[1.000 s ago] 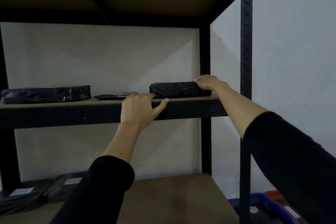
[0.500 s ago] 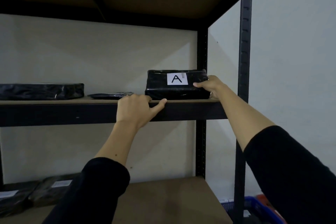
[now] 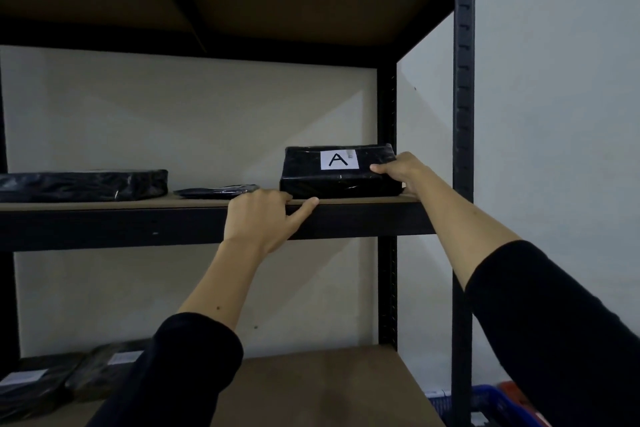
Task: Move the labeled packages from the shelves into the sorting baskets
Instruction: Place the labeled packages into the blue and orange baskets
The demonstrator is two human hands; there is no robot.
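Change: package tilted up, A label now shows its basket.
Right hand: grips package's end.
Left hand: grips shelf edge.

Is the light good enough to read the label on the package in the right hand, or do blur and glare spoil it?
Head view: dim, upper shelf underside in shadow; package label reads A sharply; faint glare streaks on its black wrap; right hand crisp; lower labels too dark to read.

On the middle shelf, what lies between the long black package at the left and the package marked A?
In the head view, a thin flat black packet lies there on the shelf.
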